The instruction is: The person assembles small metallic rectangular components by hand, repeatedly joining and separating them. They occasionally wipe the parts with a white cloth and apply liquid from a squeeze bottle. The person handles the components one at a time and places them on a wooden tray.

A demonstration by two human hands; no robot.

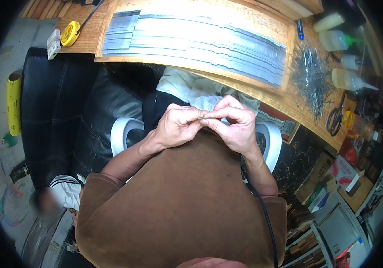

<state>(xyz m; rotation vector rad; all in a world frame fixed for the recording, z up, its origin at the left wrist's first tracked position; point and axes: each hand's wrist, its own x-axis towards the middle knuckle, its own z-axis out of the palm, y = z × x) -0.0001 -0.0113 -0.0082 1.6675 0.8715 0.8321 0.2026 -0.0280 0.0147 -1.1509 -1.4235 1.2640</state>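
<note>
My left hand [179, 126] and my right hand [235, 123] meet in front of my chest, fingertips pinched together on a thin small strip [205, 118] held between them. The strip is mostly hidden by the fingers. Both forearms come out of brown sleeves. On the wooden board [263, 27] ahead lie several long grey metal strips [196, 40] in overlapping rows. A white tape roll [121, 130] sits under my left wrist and another white ring [272, 144] under my right.
A pile of thin wires [313, 76] lies right of the board, with scissors [334, 119] and squeeze bottles [337, 41] beyond. A yellow tape measure [70, 34] sits at far left. A black leather seat [62, 107] is on the left, shelves with boxes at lower right.
</note>
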